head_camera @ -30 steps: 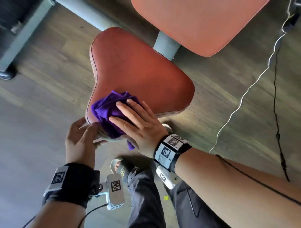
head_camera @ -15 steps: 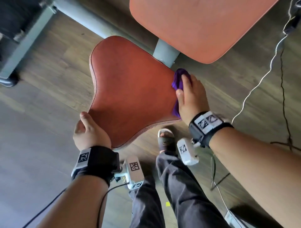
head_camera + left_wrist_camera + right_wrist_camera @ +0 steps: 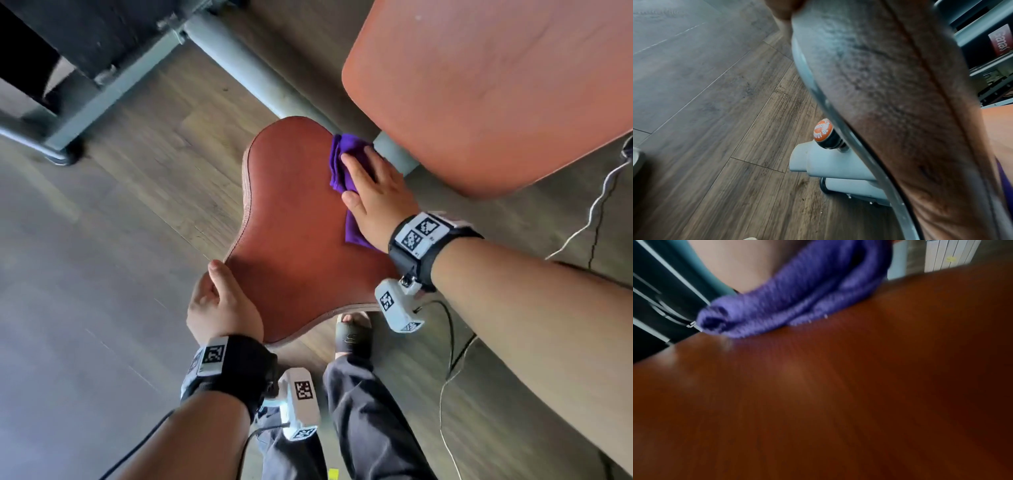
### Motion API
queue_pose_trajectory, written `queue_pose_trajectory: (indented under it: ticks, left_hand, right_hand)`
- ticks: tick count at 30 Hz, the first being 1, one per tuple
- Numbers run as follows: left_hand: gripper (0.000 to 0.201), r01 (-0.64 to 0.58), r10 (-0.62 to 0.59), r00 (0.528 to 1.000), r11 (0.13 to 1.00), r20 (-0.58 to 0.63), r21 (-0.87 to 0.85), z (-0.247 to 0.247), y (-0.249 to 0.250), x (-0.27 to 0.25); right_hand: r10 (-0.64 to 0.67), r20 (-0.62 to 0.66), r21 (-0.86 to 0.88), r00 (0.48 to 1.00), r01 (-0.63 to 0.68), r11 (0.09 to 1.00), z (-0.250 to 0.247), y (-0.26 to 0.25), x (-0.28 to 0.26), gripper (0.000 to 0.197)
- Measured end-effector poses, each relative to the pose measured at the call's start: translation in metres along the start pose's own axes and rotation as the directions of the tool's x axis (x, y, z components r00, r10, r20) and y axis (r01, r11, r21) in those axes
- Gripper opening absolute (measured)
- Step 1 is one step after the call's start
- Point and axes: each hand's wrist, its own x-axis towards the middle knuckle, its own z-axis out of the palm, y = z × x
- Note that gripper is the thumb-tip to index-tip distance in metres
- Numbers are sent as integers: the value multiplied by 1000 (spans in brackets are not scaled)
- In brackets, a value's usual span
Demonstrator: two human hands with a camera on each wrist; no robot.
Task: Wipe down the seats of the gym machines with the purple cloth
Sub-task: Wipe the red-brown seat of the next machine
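Note:
The red-brown padded seat (image 3: 294,222) fills the middle of the head view. The purple cloth (image 3: 337,161) lies bunched on its far right edge, beside the grey seat post (image 3: 394,154). My right hand (image 3: 370,185) presses flat on the cloth, fingers stretched out. My left hand (image 3: 219,301) grips the seat's near left corner, thumb on top and fingers hidden beneath. The right wrist view shows the cloth (image 3: 797,305) rolled up under the palm on the seat surface (image 3: 818,394). The left wrist view runs along the seat's side (image 3: 900,113).
An orange back pad (image 3: 479,85) hangs over the seat's far right. A grey frame tube (image 3: 246,72) and dark machine frame (image 3: 85,41) stand behind. An orange knob (image 3: 823,132) sits under the seat. Cables (image 3: 596,205) trail on the wood floor; my foot (image 3: 352,335) is below.
My right hand swept the cloth from the seat's near left corner across to its right edge, then up toward the post. My left hand took hold of the near corner.

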Motion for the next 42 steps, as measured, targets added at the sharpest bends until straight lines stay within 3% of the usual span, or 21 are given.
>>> queue_pose_trajectory:
  ticks: [3,5,6,7,9,11,12,13,15,18,22,25,28,30,33,36,38,42]
  left_hand:
    - [52,38,-38,999,999,2,-12,0,-1,2]
    - [46,60,-59,998,998,9,-27,-1,-1,2]
    - [44,58,-57,998,998,8,-29,-1,-1,1]
    - [44,49,-49,999,998,4,-26,0,-2,2]
    - [44,27,-27,1000,1000,-10,-17,0,-4,3]
    - [45,17,-17,1000,1000,-23,-19,1,-6,4]
    - [44,18,-19,999,1000,-25,-25,1,-6,4]
    - [43,24,-25,999,999,-26,-33,1,-6,4]
    - [43,34,-36,999,998,-25,-51,0,-4,4]
    - [43,29,-29,1000,999,-8,-32,-1,-2,5]
    - [42,53,-53,999,998,6,-17,0,-2,6]
    - [44,56,-56,998,998,2,-17,0,-3,6]
    - [43,35,-35,999,999,-6,-5,-1,-2,5]
    - [44,28,-28,1000,1000,-10,-8,0,-2,5]
    - [47,13,-13,1000,1000,-15,-9,1,-3,5]
    - [46,-5,5,1000,1000,-17,-1,1,-6,5]
    - [46,-11,11,1000,1000,-17,-4,1,-6,6]
    - [45,-32,32,999,999,-27,-10,2,-11,7]
  right_hand:
    - [42,63,15,997,-43,999,-16,-12,45,60]
    - [-90,35,-133,995,94,987,-12,-36,40,63]
    - [-233,34,-188,972,236,954,-8,-53,26,65]
    - [-395,52,-208,917,396,894,-3,-70,8,65]
    - [-670,134,-215,730,682,699,7,-92,-23,58]
    - [-777,232,-213,585,810,547,5,-100,-26,57]
    - [-794,249,-222,554,831,510,2,-99,-15,56]
    - [-789,244,-230,563,825,517,1,-95,-1,55]
    - [-718,193,-240,669,742,626,-5,-87,34,54]
    - [-514,102,-216,851,524,824,-15,-75,78,59]
    - [-186,-36,-112,982,180,977,-18,-63,93,59]
    - [72,-27,-71,997,-74,995,-13,-36,58,61]
    - [78,-81,-114,994,-87,990,-10,-4,-5,67]
    - [135,-45,-130,990,-140,982,-9,11,-42,68]
    - [212,14,-137,977,-208,968,-8,23,-51,67]
    - [211,-9,7,977,-211,977,-11,11,-12,75]
    - [175,-12,93,985,-173,981,-12,-7,20,65]
    - [-7,170,216,985,-30,976,-23,-33,26,70]
